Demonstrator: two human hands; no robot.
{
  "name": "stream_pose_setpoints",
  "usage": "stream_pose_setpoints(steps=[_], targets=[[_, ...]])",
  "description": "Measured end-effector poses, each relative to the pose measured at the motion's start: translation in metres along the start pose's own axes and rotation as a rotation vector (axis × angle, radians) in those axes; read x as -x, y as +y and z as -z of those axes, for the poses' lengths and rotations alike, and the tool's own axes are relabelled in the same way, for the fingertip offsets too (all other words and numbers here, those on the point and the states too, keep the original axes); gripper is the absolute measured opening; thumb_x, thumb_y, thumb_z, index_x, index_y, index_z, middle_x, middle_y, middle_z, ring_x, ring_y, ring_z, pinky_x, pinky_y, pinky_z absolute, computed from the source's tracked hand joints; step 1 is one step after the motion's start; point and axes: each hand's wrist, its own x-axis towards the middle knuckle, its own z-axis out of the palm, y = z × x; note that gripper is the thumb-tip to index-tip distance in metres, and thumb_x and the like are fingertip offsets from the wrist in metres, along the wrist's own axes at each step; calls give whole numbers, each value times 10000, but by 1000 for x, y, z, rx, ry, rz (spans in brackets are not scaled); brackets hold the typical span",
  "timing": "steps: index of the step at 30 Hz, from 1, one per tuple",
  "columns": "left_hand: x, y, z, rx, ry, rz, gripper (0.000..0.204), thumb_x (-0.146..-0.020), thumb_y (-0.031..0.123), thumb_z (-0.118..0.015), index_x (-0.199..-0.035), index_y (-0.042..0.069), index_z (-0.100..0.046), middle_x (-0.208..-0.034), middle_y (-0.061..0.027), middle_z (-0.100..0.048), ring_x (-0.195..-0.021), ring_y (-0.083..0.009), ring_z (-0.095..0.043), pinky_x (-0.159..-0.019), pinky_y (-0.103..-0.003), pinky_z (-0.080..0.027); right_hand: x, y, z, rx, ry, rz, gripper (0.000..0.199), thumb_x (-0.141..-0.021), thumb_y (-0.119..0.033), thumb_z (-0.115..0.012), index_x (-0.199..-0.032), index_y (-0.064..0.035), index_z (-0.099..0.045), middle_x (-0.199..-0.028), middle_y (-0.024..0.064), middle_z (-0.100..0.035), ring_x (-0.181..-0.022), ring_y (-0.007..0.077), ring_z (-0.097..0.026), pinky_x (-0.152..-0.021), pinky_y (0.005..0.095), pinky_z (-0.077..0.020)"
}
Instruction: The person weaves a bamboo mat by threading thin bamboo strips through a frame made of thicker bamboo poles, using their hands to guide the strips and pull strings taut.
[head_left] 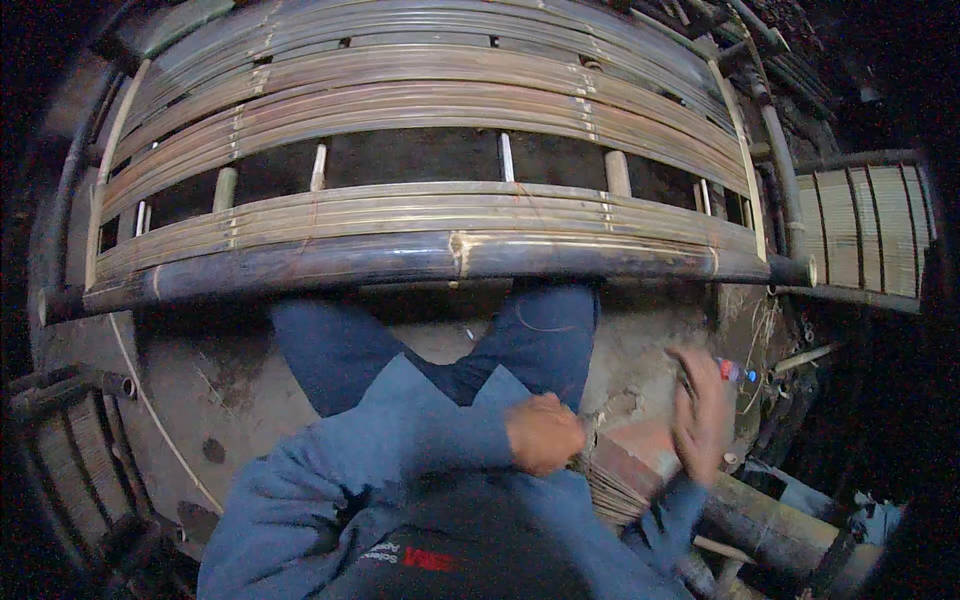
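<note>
In the head view, your left hand (545, 433) makes a tight fist, contents hidden; your blurred right hand (697, 415) has loose, extended fingers. Thin strips (612, 486) lie between them, probably for easy reach; the bamboo bench (400, 212) stands ahead.

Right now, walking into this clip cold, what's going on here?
A person, apparently seated, faces a bamboo frame with thin slats running across it and a gap between two bands of them. Neither of the hands touches it. The left hand is curled in front of the body, any contents hidden; the right hand, blurred, is out to the right.
</note>
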Motion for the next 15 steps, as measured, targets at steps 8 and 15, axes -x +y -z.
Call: stream_pose_setpoints(steps=[8,15], targets=[[87,-38,107,198,1017,184,158,-885,134,-636,-1009,42,-673,-912,-182,-666,-876,-407,-645,-787,-483,-517,-189,-54,-143,100,227,205,298,-904,-295,-691,-936,-2,-649,-981,208,-583,-956,399,-552,-838,507,-444],[71,-148,135,-318,1296,797,257,-892,275,-677,-1059,90,-738,-1008,-179,-715,-981,-379,-670,-884,-479,-489,-174,-25,-65,-1660,63,-60,183,-969,-214,-621,-910,-41,-614,-1270,178,-621,-1256,320,-545,-1145,481,-374]])
